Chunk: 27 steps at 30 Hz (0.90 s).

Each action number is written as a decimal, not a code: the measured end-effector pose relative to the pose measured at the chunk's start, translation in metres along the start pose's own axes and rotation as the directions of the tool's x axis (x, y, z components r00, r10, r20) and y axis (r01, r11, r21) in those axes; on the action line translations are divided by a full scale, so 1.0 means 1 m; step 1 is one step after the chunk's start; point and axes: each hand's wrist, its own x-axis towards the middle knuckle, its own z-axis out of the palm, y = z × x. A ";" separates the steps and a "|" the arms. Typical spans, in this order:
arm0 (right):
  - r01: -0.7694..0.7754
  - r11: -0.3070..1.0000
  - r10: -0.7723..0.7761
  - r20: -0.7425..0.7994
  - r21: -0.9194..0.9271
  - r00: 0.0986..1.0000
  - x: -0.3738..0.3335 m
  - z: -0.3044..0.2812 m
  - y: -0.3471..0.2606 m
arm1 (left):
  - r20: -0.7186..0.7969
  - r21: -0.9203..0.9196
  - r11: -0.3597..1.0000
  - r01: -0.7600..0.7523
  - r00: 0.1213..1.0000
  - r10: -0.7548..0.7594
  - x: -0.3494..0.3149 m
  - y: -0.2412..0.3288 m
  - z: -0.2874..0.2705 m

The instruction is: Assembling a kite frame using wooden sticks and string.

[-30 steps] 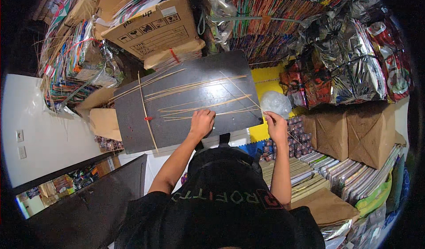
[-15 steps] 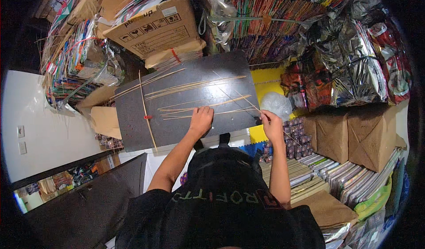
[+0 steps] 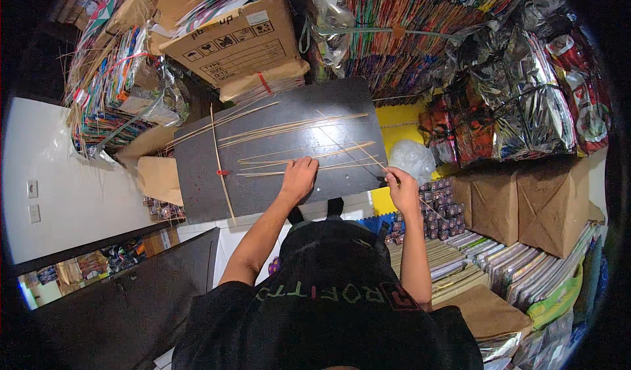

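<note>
Several thin wooden sticks (image 3: 296, 127) lie in loose rows across a dark board (image 3: 256, 196). My left hand (image 3: 301, 176) rests on the lower row, its fingers curled and pressed together over the sticks; what is under the fingertips is hidden. At the board's right edge my right hand (image 3: 402, 189) is closed, pinching a thin stick (image 3: 361, 148) that slants up and left over the board. Its other end sticks out below the hand. At the left, a longer stick with a red tie (image 3: 223, 173) lies crosswise on the board.
A cardboard box (image 3: 230, 48) and bundled stacks (image 3: 118, 94) stand beyond the board. Plastic-wrapped bundles (image 3: 519, 100) and brown paper packages (image 3: 552, 206) fill the right side. A clear plastic bag (image 3: 412, 158) sits by the board's right edge, near small patterned boxes (image 3: 442, 215).
The whole view has shifted slightly. Both hands stay almost where they were, the right one still pinching the stick.
</note>
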 end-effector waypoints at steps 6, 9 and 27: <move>-0.039 0.999 0.039 0.000 0.028 0.999 -0.003 0.000 -0.004 | -0.032 -0.052 0.997 -0.055 0.998 0.054 -0.003 0.006 -0.014; -0.014 0.999 0.015 -0.014 0.036 1.000 -0.004 0.003 -0.001 | -0.079 -0.026 0.992 -0.123 0.990 0.121 -0.009 0.002 -0.008; 0.022 1.000 -0.022 -0.014 0.018 1.000 -0.010 0.005 -0.004 | -0.112 -0.001 0.990 -0.138 0.984 0.137 -0.015 0.006 0.001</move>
